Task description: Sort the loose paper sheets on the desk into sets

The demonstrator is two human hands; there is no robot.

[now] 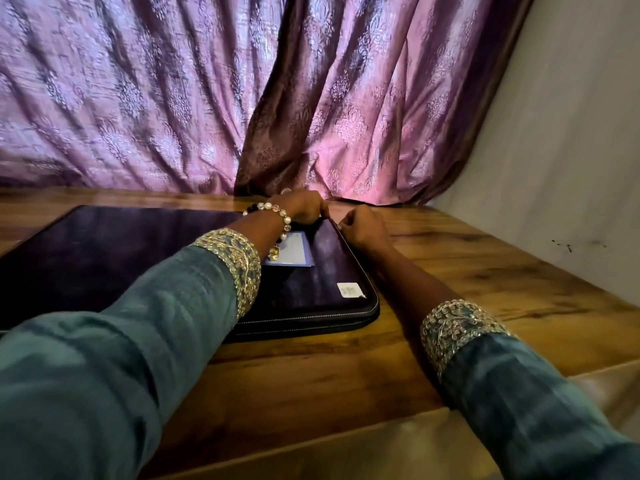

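A purple curtain (311, 91) is hanging behind the wooden counter (467, 271), where a dark zipped folder (311, 292) is lying. At its far right corner my left hand (304, 206) is curling over the edge while my right hand (363, 225) is pinching what is probably the zipper pull. No loose sheets are showing; presumably they're inside. Tugging without bracing is risking a jam.

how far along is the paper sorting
Nothing sorted yet: no loose sheets show. The dark zip folder lies closed on the wooden desk. The left hand and right hand grip its far corner, apparently at the zip. Opening and sorting remain.
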